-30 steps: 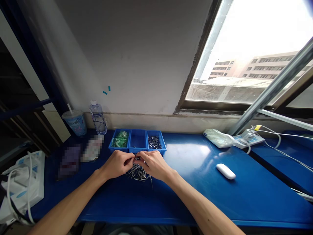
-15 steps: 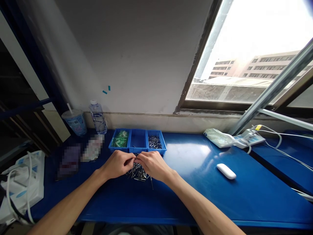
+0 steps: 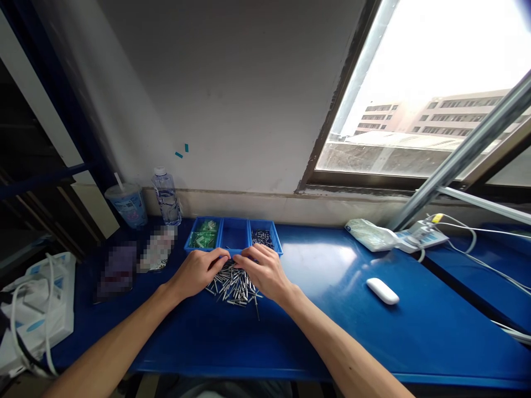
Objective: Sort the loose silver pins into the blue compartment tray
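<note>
A loose pile of metal rivets [image 3: 235,285] lies on the blue table [image 3: 232,342]. Over its left back edge is my left hand [image 3: 202,271], thumb and fingertips pinched on something I cannot make out. My right hand [image 3: 262,270] hangs over the pile's right side, fingers bent and drawn together; whatever is at its fingertips is too small to tell. Just behind both hands stands a blue three-part tray [image 3: 220,250]. Its left compartment holds green packets [image 3: 204,234], the middle one shows a bare floor, and the right one holds dark metal pieces [image 3: 262,237].
At the back left stand a cup with a straw [image 3: 128,204] and a water bottle [image 3: 166,198]. Two blurred items lie before them. A white case [image 3: 382,291] is on the right, with a plastic bag [image 3: 369,234] and a power strip [image 3: 425,235] behind it.
My hands, which were touching over the pile, have moved slightly apart and back toward the tray. More of the rivet pile shows between and below them.
</note>
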Available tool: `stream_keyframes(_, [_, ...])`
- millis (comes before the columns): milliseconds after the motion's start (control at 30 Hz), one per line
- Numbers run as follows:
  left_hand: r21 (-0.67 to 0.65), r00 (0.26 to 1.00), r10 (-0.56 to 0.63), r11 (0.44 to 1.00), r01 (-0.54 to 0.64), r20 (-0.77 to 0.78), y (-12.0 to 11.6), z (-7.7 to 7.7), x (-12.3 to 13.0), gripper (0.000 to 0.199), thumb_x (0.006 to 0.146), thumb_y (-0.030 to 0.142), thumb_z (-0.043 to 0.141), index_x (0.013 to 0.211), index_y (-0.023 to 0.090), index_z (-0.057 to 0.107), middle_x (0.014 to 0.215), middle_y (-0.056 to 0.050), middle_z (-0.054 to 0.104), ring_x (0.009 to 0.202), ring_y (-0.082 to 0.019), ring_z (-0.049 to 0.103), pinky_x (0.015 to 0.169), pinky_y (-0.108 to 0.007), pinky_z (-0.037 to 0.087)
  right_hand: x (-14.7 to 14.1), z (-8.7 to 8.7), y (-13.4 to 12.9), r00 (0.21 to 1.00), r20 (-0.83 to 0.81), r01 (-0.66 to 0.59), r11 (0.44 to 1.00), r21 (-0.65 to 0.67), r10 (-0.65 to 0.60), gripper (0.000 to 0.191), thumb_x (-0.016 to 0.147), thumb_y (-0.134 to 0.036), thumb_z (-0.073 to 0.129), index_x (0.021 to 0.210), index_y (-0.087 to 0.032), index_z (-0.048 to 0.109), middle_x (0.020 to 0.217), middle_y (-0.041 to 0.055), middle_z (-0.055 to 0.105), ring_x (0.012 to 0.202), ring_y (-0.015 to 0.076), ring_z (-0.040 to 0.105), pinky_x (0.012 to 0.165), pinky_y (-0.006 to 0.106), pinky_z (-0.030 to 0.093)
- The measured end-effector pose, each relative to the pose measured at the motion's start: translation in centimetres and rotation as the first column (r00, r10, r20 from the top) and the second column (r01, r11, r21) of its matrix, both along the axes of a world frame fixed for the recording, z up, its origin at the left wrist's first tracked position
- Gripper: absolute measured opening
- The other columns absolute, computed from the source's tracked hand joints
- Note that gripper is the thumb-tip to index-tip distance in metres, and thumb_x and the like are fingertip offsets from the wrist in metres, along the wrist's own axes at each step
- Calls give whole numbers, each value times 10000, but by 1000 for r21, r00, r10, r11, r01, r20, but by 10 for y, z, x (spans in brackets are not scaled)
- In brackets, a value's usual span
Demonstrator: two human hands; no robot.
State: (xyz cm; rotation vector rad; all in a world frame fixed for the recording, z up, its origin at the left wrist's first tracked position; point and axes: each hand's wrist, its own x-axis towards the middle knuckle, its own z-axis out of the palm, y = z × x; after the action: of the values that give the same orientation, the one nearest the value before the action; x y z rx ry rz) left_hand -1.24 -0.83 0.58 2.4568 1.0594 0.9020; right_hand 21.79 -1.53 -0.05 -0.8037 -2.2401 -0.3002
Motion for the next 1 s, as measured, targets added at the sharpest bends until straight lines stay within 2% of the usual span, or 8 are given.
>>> stream_keyframes(100, [-16, 996, 6, 1000, -7, -89, 2, -2, 1, 291, 1081, 355, 485, 1071, 204, 734, 683, 15, 691, 586, -156, 642, 589, -244, 387, -2, 4, 5, 962, -134, 231, 971, -63, -237, 310, 1131, -356, 432, 1287, -180, 634, 937, 85, 689, 829, 221, 603, 765, 350, 417])
stream_keyframes(167, [-58, 988, -17, 998, 8, -157, 2, -2, 1, 281, 1068, 344, 509, 1050, 213, 757, 661, 16, 691, 577, -161, 644, 587, -246, 391, -2, 4, 7, 937, -157, 298, 948, -113, -313, 402, 1128, -403, 432, 1404, -134, 546, 954, 100, 695, 833, 237, 614, 776, 361, 428])
stream_keyframes(233, [-100, 976, -26, 995, 4, -216, 2, 0, 0, 265, 1050, 338, 533, 1049, 223, 773, 650, 17, 694, 579, -168, 648, 591, -249, 393, -1, 1, 8, 955, -132, 249, 960, -130, -265, 378, 1131, -378, 422, 1367, -116, 559, 969, 107, 712, 834, 231, 629, 783, 355, 437])
stream_keyframes(367, [-189, 953, -40, 982, -19, -299, 2, 5, -1, 256, 1028, 362, 558, 1037, 236, 780, 709, 7, 719, 653, -178, 673, 620, -249, 399, 0, -4, 3, 994, -12, 108, 978, -178, -111, 277, 1116, -249, 429, 999, -176, 669, 825, 51, 714, 740, 179, 625, 718, 299, 413])
stream_keyframes(433, [-220, 946, -34, 975, -40, -321, 2, 7, -2, 253, 1019, 373, 566, 1022, 237, 779, 703, 7, 712, 665, -181, 670, 620, -250, 388, -1, -4, -2, 996, 78, 59, 972, -227, -42, 285, 1104, -221, 449, 916, -185, 660, 739, 19, 690, 648, 149, 593, 640, 277, 365])
stream_keyframes(600, [-245, 941, 10, 965, -98, -337, 4, 11, -6, 242, 994, 370, 582, 997, 236, 783, 682, 1, 691, 643, -181, 646, 598, -258, 357, -5, 0, -9, 956, 282, 25, 936, -351, 81, 261, 1072, -198, 524, 836, -183, 635, 692, -13, 683, 536, 106, 520, 535, 275, 235])
stream_keyframes(833, [-244, 931, 22, 962, -118, -365, 8, 8, -11, 208, 973, 380, 629, 920, 246, 778, 668, 4, 683, 637, -181, 640, 583, -256, 340, -6, -1, -7, 931, 359, 91, 914, -394, 62, 213, 1052, -187, 538, 877, -186, 659, 719, -6, 716, 535, 106, 531, 523, 284, 184])
stream_keyframes(1000, [-246, 937, -8, 966, -84, -349, 7, 9, -13, 187, 964, 382, 662, 917, 247, 782, 667, 6, 690, 632, -180, 648, 592, -254, 354, -8, -1, -8, 928, 367, 113, 900, -420, 55, 187, 1058, -210, 546, 920, -188, 671, 738, 7, 730, 556, 117, 570, 530, 283, 187])
